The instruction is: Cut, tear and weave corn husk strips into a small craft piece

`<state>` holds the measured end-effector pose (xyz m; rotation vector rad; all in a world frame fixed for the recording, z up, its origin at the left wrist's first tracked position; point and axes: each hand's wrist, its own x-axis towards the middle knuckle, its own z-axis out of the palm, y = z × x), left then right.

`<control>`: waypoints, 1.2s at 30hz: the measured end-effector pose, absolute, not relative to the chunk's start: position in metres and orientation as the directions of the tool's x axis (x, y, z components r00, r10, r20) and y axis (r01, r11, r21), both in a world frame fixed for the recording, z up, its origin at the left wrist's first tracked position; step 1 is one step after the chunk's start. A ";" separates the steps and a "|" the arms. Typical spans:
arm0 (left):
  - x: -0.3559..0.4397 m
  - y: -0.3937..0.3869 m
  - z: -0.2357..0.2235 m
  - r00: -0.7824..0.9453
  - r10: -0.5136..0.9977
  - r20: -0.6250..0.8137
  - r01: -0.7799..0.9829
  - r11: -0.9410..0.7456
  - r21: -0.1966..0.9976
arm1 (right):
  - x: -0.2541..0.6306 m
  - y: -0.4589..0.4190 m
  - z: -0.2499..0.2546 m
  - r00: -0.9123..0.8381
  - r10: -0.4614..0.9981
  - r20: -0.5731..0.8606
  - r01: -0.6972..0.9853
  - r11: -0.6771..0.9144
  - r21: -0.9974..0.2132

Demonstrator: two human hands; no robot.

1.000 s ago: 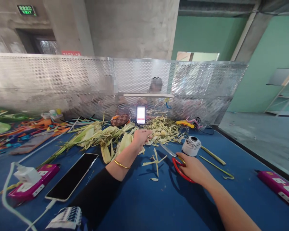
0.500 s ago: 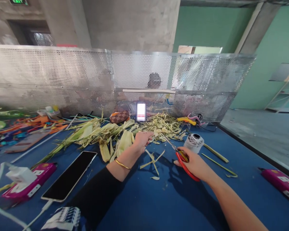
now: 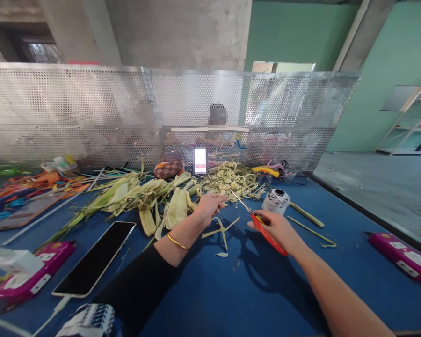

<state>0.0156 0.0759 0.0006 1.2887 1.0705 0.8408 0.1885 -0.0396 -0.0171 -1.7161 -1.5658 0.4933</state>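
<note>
My right hand [image 3: 275, 229] is wrapped round the handles of red-handled scissors [image 3: 266, 234]. Their metal blades point up and left, toward a heap of thin husk shreds [image 3: 235, 180]. Close to the blade tips, my left hand [image 3: 212, 206] has its fingers pinched together; whatever is between them is too small to make out. Below it, crossed husk strips [image 3: 221, 229] lie on the blue table [image 3: 210, 290], with a small husk scrap [image 3: 221, 255] nearby. Larger pale corn husks [image 3: 177, 210] spread out left of my left hand. A spool of white thread [image 3: 275, 201] stands just behind my right hand.
A phone [image 3: 96, 260] on a cable and a magenta power strip [image 3: 35, 271] lie at left; another power strip [image 3: 402, 257] is at right. Stalks [image 3: 307, 215] lie right of the spool. A checkered pouch [image 3: 168, 168] and lit phone screen [image 3: 200, 160] stand before the perforated metal partition [image 3: 196, 93]. People sit behind it.
The view has turned slightly right, so things sit further left. The scissors stay in my right hand, and my left fingers remain pinched near the blades.
</note>
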 end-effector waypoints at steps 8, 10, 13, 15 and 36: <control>0.015 0.076 -0.001 0.324 0.937 -0.134 0.105 0.105 0.989 | 0.188 -0.040 -0.016 0.146 0.976 0.160 0.702 0.012 -0.712; 0.015 0.075 0.000 0.320 0.938 -0.135 0.110 0.104 0.988 | 0.187 -0.040 -0.017 0.149 0.977 0.154 0.727 -0.003 -0.686; 0.013 0.076 0.001 0.296 0.945 -0.139 0.115 0.109 0.987 | 0.188 -0.039 -0.018 0.168 0.972 0.167 0.783 -0.029 -0.622; 0.013 0.079 0.001 0.278 0.950 -0.141 0.111 0.114 0.987 | 0.189 -0.038 -0.017 0.227 0.958 0.173 0.840 -0.103 -0.533; 0.005 0.044 0.053 0.568 0.740 0.361 0.083 -0.488 0.869 | 0.165 -0.030 0.045 0.143 0.916 0.374 0.515 0.254 -0.818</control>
